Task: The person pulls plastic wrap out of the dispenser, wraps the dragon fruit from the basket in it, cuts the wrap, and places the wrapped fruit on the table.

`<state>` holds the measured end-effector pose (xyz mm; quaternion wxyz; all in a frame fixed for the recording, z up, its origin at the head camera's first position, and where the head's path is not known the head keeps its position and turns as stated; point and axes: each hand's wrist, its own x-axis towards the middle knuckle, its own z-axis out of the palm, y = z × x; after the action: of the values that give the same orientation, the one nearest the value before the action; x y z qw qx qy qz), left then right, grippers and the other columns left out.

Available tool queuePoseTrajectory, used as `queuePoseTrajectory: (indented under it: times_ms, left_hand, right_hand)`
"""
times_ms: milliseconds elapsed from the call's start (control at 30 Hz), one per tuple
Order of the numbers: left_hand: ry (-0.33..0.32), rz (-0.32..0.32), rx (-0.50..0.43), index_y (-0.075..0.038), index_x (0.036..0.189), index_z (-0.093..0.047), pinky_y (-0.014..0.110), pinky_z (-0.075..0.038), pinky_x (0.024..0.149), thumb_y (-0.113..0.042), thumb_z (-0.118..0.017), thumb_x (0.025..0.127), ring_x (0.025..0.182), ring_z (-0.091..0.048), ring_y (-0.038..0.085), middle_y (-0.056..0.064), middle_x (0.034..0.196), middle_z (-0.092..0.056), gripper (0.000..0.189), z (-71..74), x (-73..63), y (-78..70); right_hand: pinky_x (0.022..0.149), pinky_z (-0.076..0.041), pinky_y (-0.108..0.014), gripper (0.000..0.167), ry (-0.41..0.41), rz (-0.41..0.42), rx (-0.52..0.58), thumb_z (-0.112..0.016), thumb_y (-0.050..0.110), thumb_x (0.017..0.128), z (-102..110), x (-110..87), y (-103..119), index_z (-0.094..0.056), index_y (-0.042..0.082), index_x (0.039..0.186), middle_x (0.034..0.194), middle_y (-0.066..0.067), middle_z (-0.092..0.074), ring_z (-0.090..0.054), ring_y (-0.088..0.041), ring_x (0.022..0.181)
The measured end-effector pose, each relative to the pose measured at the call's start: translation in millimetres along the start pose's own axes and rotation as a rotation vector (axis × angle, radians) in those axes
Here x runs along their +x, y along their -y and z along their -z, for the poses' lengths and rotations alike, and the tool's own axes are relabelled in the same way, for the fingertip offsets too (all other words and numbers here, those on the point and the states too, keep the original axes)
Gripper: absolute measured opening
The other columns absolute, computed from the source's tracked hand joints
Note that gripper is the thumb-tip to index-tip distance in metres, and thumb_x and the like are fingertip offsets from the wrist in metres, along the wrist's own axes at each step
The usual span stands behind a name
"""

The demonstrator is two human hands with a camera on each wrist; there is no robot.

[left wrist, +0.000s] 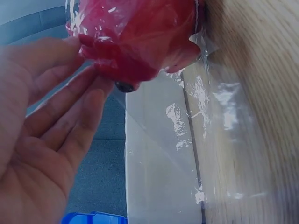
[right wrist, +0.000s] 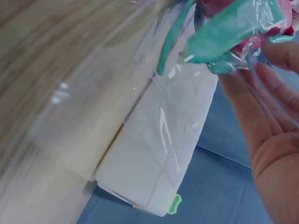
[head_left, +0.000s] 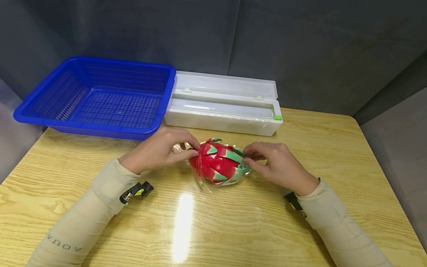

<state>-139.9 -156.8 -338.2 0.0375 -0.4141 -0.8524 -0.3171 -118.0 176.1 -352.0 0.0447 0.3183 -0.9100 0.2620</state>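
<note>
A red dragon fruit (head_left: 218, 163) with green-tipped scales lies on the table in the middle of the head view, with clear cling film (left wrist: 229, 107) around it and loose film spreading past it. At the fruit's left end, my left hand (head_left: 166, 146) pinches the film with thumb and fingertips. My right hand (head_left: 277, 161) pinches film at the green-tipped right end, thumb close to the fingers. Both wrist views show the fingertips against the wrapped fruit. Where exactly the film is gripped is partly hidden by the fingers.
Behind the fruit stands a long white cling film box (head_left: 223, 124), lid raised, a roll (head_left: 221, 107) inside and a green piece (head_left: 277, 118) at its right end. To its left sits a blue plastic basket (head_left: 103, 128). A dark grey curtain (head_left: 300, 55) hangs behind the wooden table (head_left: 233, 230).
</note>
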Motion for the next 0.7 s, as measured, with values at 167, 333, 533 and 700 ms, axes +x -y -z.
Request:
queuePoseTrajectory:
  times_ms: [167, 333, 533, 700]
  left_hand:
    - [0.005, -0.023, 0.009, -0.015, 0.108, -0.080, 0.032, -0.061, 0.089, -0.022, -0.078, 0.093, 0.098, -0.075, 0.011, -0.002, 0.108, -0.080, 0.017, 0.0, -1.0, 1.8]
    - [0.041, 0.008, 0.024, -0.014, 0.113, -0.079, 0.035, -0.061, 0.094, -0.022, -0.077, 0.093, 0.104, -0.076, 0.013, 0.000, 0.112, -0.080, 0.021, 2.1, -3.4, 4.1]
    - [0.078, 0.032, 0.016, -0.014, 0.115, -0.079, 0.036, -0.061, 0.095, -0.022, -0.075, 0.093, 0.106, -0.075, 0.014, 0.000, 0.113, -0.080, 0.023, 3.4, -4.4, 4.0]
    - [0.093, 0.020, 0.050, -0.011, 0.117, -0.076, 0.034, -0.061, 0.090, -0.032, -0.082, 0.089, 0.101, -0.073, 0.013, 0.001, 0.113, -0.078, 0.036, 2.7, -2.4, -1.0]
  right_hand:
    - [0.081, -0.065, -0.035, 0.017, 0.052, 0.008, -0.009, -0.074, 0.013, 0.093, 6, -2.4, 2, -0.075, 0.009, 0.110, 0.106, -0.003, -0.080, -0.078, -0.013, 0.088]
    - [0.086, -0.064, -0.038, 0.028, 0.106, 0.015, -0.030, -0.073, 0.013, 0.090, 11, -4.4, 2, -0.073, 0.007, 0.118, 0.114, -0.005, -0.078, -0.078, -0.015, 0.095]
    - [0.090, -0.063, -0.040, 0.045, 0.136, 0.018, -0.047, -0.082, 0.025, 0.086, 12, -5.1, 3, -0.071, 0.008, 0.125, 0.121, -0.005, -0.075, -0.076, -0.016, 0.101]
    - [0.084, -0.064, -0.037, 0.058, 0.080, 0.055, -0.076, -0.091, 0.038, 0.078, 7, -4.2, 5, -0.071, 0.007, 0.123, 0.113, -0.006, -0.076, -0.076, -0.015, 0.095]
